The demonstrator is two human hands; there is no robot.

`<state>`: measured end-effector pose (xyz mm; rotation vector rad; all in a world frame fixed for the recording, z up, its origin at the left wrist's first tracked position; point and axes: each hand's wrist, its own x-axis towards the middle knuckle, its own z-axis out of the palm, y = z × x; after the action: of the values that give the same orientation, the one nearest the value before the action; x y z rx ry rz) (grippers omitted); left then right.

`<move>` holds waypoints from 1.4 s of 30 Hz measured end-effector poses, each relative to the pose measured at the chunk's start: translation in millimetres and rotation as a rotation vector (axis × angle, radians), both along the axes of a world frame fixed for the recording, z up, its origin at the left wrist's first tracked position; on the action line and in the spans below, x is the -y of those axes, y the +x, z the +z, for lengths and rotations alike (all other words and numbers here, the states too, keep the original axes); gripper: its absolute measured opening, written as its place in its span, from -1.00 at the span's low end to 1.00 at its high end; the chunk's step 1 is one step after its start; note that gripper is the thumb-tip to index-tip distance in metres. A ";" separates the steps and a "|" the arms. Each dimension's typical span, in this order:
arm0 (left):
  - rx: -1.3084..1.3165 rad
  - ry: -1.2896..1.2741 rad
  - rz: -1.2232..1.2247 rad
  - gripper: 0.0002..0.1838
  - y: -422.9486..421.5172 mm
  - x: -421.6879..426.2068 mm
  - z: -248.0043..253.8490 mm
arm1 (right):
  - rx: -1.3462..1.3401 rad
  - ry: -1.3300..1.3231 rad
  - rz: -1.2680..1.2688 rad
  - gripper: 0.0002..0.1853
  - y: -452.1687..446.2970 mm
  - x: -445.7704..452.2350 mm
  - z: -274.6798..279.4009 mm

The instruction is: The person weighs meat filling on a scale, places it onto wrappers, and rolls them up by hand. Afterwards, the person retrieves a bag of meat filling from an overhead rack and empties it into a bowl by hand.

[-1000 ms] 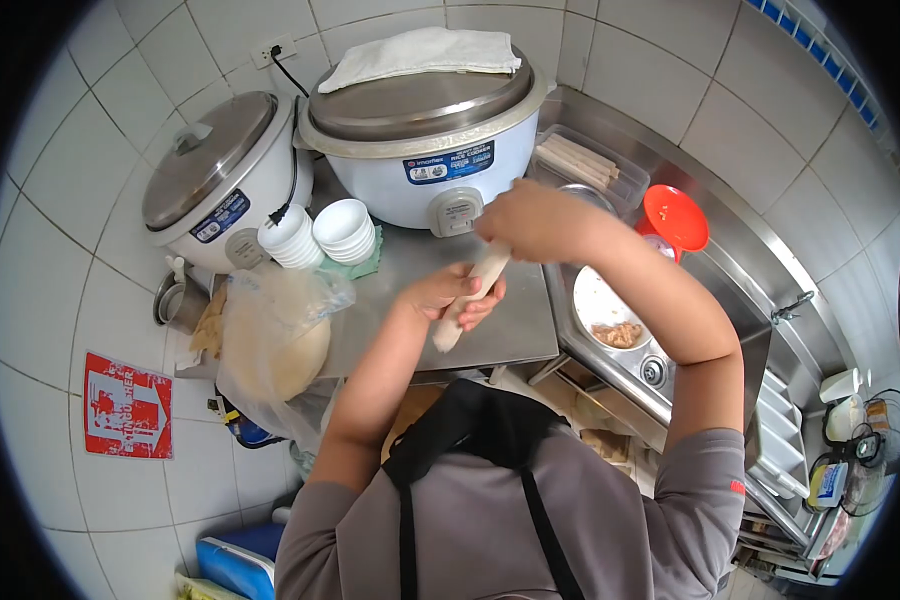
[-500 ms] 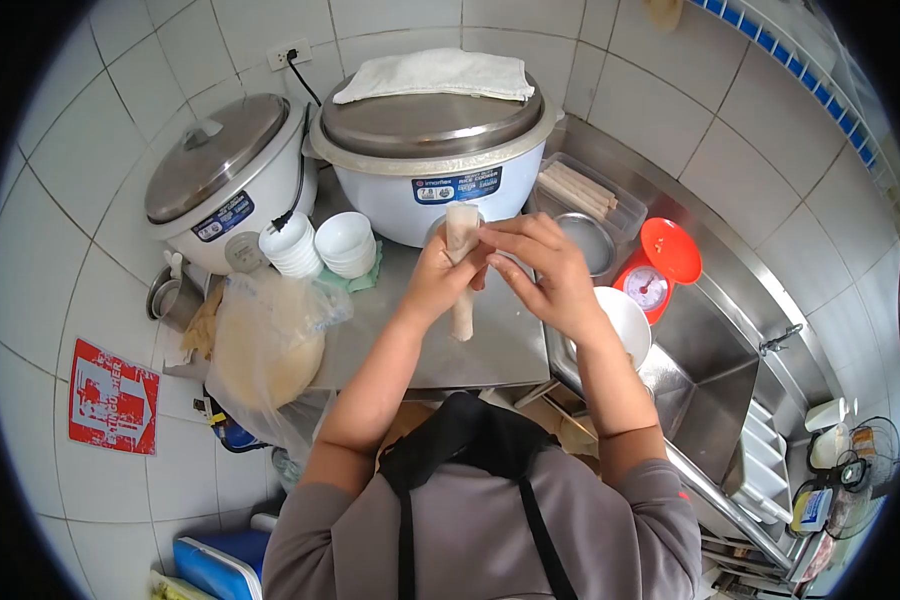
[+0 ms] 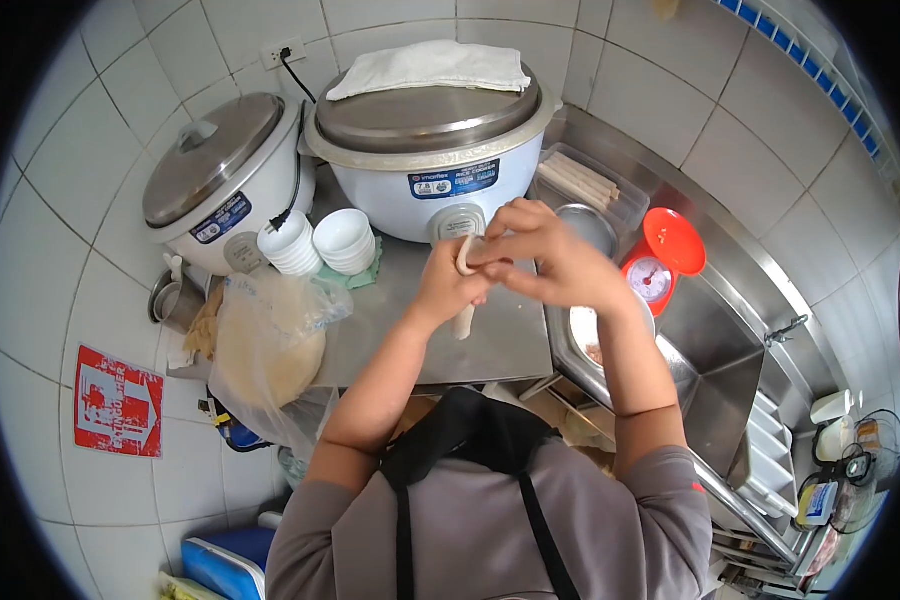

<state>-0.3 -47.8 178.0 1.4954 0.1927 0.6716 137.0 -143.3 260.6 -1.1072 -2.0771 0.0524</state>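
My left hand [image 3: 442, 288] is wrapped around a pale uncooked spring roll [image 3: 463, 323], held roughly upright above the steel counter [image 3: 390, 345]. Its lower end pokes out beneath my fist. At the top, the thin wrapper curls over, and the fingers of my right hand [image 3: 555, 262] pinch and press this loose end. My fingers cover the middle of the roll. Below my right forearm, partly hidden, is a white bowl [image 3: 582, 325] with a little brownish filling in it.
Two rice cookers [image 3: 440, 195] stand at the back. Stacked white bowls [image 3: 345, 243] and a plastic bag of round wrappers [image 3: 270, 340] are on the left. On the right are a clear container of rolls [image 3: 625, 210], a round metal lid or pan [image 3: 588, 228], a red scale [image 3: 650, 280] and a sink [image 3: 720, 400].
The roll's upper end stood straight up before; now it is bent over under my right fingers. My right hand has closed in on it, and its forearm has shifted slightly right.
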 end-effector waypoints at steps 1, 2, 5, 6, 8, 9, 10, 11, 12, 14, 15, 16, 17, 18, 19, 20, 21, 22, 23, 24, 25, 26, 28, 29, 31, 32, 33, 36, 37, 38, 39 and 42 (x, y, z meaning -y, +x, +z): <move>-0.016 -0.014 -0.074 -0.90 -1.9 4.3 8.6 | -0.073 -0.092 0.106 -0.83 6.5 -2.7 4.1; -0.031 -0.029 -0.147 -0.91 -4.1 10.0 20.3 | -0.040 -0.135 0.142 -0.81 9.1 -6.1 6.4; -0.096 -0.046 -0.297 -0.90 -5.7 10.0 19.8 | 0.033 -0.258 0.229 -0.71 11.0 -12.5 8.3; -0.120 -0.047 -0.336 -0.89 -5.6 7.8 15.9 | 0.023 -0.271 0.228 -0.72 8.2 -11.2 8.5; -0.070 -0.044 -0.353 -0.87 -7.0 2.2 9.9 | 0.004 -0.297 0.228 -0.74 1.2 -7.0 10.7; -0.045 -0.044 -0.359 -0.86 -8.4 0.6 8.3 | 0.054 -0.287 0.236 -0.76 0.7 -6.6 12.5; -0.057 -0.029 -0.352 -0.86 -8.9 -0.2 8.1 | 0.103 -0.278 0.244 -0.78 1.0 -6.8 14.5; -0.070 -0.013 -0.346 -0.85 -8.7 -1.3 8.1 | 0.152 -0.268 0.251 -0.80 2.0 -7.8 15.5; -0.085 0.002 -0.342 -0.85 -8.7 -1.2 7.8 | 0.158 -0.306 0.249 -0.78 2.9 -10.6 15.9; -0.096 -0.007 -0.319 -0.88 -8.0 3.5 9.5 | 0.169 -0.377 0.240 -0.74 2.1 -18.2 17.2; -0.101 -0.010 -0.308 -0.89 -6.3 5.4 11.0 | 0.149 -0.430 0.204 -0.83 -1.2 -20.1 21.0; -0.087 0.009 -0.282 -0.89 -4.6 7.5 11.8 | 0.190 -0.433 0.191 -0.87 -2.9 -23.5 21.3; -0.073 0.029 -0.256 -0.89 -3.1 9.5 12.5 | 0.232 -0.436 0.180 -0.89 -4.3 -27.5 21.1; -0.057 0.049 -0.229 -0.89 -2.1 10.7 13.0 | 0.274 -0.439 0.168 -0.91 -6.3 -30.6 20.6; -0.071 0.040 -0.198 -0.89 -2.1 11.5 13.1 | 0.360 -0.402 0.109 -0.91 -9.7 -31.9 19.5; -0.085 0.031 -0.167 -0.89 -2.5 11.6 13.1 | 0.446 -0.364 0.050 -0.90 -13.2 -32.7 18.1; -0.099 0.022 -0.136 -0.89 -3.0 11.9 12.9 | 0.531 -0.326 -0.009 -0.89 -16.6 -33.2 15.9; -0.099 0.022 -0.107 -0.88 -2.8 10.5 8.4 | 0.561 -0.264 -0.051 -0.88 -20.1 -34.0 10.0; -0.100 0.022 -0.078 -0.88 -1.7 7.1 0.5 | 0.590 -0.201 -0.093 -0.87 -23.1 -35.3 1.9; -0.102 0.024 -0.049 -0.88 -0.6 5.1 -2.8 | 0.618 -0.137 -0.135 -0.87 -24.4 -35.9 -2.3; -0.097 0.013 -0.018 -0.89 0.5 4.1 -3.2 | 0.605 -0.142 -0.155 -0.87 -23.9 -36.4 -2.3; -0.094 0.002 0.013 -0.89 1.6 3.6 -3.0 | 0.590 -0.149 -0.176 -0.87 -22.5 -37.5 -2.1; -0.073 -0.053 0.050 -0.89 1.6 2.6 1.3 | 0.256 -0.299 -0.101 -0.86 -13.1 -40.5 -2.4; -0.052 -0.095 0.059 -0.88 -0.1 1.3 9.8 | -0.065 -0.431 -0.003 -0.84 1.5 -41.7 -2.3; 0.042 -0.151 0.056 -0.77 -4.2 -8.7 15.4 | -0.715 -0.560 0.211 -0.71 25.5 -43.7 -20.0; 0.109 -0.205 0.073 -0.76 -6.2 -12.3 15.6 | -0.653 -0.600 0.241 -0.67 24.4 -44.7 -40.6; 0.179 -0.251 0.092 -0.74 -7.8 -16.9 17.3 | -0.587 -0.635 0.274 -0.64 18.2 -41.6 -63.8; 0.297 -0.248 0.072 -0.69 -21.4 -36.9 17.1 | -0.438 -0.759 0.275 -0.55 -15.6 -30.3 -128.2; 0.381 -0.263 0.064 -0.68 -22.7 -42.1 11.8 | -0.432 -0.800 0.243 -0.55 -12.3 -33.7 -135.7; 0.464 -0.278 0.054 -0.64 -24.1 -49.3 3.4 | -0.426 -0.843 0.209 -0.54 -4.9 -36.6 -140.7; 0.580 -0.412 0.071 -0.38 -25.0 -66.0 -16.9 | -0.418 -0.884 0.175 -0.54 4.3 -39.1 -141.4; 0.431 -0.744 -0.340 -0.06 -45.3 -46.1 -7.7 | -0.005 -0.719 -0.069 -0.56 34.8 -29.5 -74.3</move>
<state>-45.5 -1.7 170.3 0.6273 -0.1358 0.5439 171.8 -113.8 186.4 -1.5828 -2.0567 0.8182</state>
